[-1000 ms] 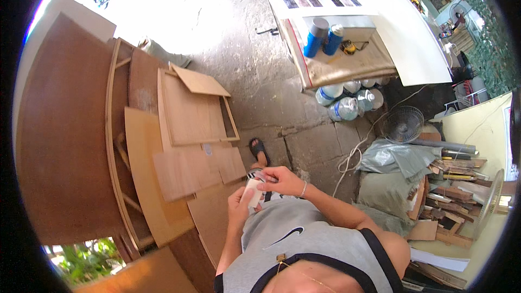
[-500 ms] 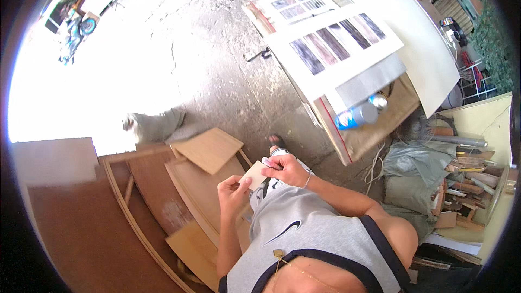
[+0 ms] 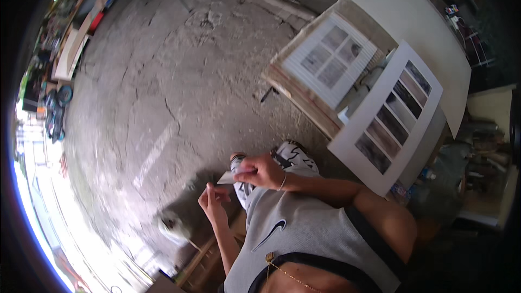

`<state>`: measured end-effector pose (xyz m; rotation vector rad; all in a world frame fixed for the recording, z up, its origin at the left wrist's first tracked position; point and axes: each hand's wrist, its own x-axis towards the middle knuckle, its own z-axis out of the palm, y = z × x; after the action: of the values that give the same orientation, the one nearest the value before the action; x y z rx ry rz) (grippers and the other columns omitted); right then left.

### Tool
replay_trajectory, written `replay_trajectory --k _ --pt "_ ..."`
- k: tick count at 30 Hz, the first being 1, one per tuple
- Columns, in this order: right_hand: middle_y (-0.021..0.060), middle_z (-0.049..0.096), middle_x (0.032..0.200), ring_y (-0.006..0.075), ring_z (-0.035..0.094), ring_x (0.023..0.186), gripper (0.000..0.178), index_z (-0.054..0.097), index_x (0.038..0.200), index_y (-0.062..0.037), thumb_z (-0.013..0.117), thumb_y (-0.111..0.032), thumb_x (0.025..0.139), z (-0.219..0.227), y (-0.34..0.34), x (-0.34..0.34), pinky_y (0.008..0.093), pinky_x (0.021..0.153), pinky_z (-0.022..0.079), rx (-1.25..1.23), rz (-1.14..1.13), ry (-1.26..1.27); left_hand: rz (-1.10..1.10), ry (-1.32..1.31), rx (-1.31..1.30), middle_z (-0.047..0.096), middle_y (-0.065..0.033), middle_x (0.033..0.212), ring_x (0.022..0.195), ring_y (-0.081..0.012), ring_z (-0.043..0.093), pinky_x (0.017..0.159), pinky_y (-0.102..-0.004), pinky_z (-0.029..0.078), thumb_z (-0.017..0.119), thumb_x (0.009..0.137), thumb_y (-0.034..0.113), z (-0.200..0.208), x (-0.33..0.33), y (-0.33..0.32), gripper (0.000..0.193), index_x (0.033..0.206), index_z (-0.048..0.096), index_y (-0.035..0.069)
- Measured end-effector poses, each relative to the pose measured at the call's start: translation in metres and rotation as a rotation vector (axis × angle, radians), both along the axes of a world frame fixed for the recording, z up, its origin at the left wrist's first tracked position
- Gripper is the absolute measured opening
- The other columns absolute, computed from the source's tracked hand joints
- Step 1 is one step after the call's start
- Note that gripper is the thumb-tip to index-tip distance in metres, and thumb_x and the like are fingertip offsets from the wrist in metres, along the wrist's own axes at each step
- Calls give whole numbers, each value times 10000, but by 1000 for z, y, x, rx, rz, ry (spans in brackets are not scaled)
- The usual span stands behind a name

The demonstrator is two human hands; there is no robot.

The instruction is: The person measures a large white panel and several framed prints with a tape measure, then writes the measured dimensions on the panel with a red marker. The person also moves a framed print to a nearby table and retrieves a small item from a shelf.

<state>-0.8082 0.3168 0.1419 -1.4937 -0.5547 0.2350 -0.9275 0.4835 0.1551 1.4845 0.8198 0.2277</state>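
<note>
The right hand [image 3: 264, 172] pinches a small pale card [image 3: 227, 178] by its edge, held in front of the chest above the concrete floor [image 3: 163, 87]. The left hand [image 3: 213, 198], fingers loosely curled, sits just below it without gripping. A firmer hold would come from supporting the free corner with the left fingertips.

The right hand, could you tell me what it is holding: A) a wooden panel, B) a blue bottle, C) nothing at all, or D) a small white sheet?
D: the right hand pinches a small white sheet by its edge, with the left hand just below it, above the concrete floor.
</note>
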Motion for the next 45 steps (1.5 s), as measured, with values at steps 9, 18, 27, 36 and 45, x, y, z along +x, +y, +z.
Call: replay_trajectory --k 9,18,27,36,45 --pt "3 558 819 208 609 671 178 624 849 -134 735 -102 715 -30 145 211 350 649 455 -170 -143 -514 -318 211 -430 642 -86 716 531 -171 598 443 -293 519 486 950 375 -20 291 170 381 827 624 41" --pt "64 608 825 231 633 661 169 625 883 -50 715 -57 741 7 199 392 315 567 493 -78 -555 -17 -977 250 -263 635 -81 607 478 -147 616 450 -254 504 676 853 117 11 601 234 153 742 603 42" --pt "9 537 614 81 464 572 181 661 866 -15 750 -147 781 -19 104 602 237 540 399 -138 -903 279 -1139 184 -341 656 -85 659 506 -150 626 473 -246 515 699 835 88 -22 840 106 122 824 601 17" --pt "59 673 768 73 597 713 262 679 973 4 736 -182 796 6 -40 712 255 651 494 172 -1281 427 -1701 172 -333 659 -70 703 593 -133 633 548 -257 512 748 798 84 -1 1019 -97 159 819 610 7" --pt "28 660 778 68 570 687 203 679 967 7 710 -142 833 -33 -165 781 241 626 481 384 -1984 442 -2261 236 -292 657 -71 708 612 -139 621 563 -267 501 722 820 118 -12 1121 -347 143 855 646 2"
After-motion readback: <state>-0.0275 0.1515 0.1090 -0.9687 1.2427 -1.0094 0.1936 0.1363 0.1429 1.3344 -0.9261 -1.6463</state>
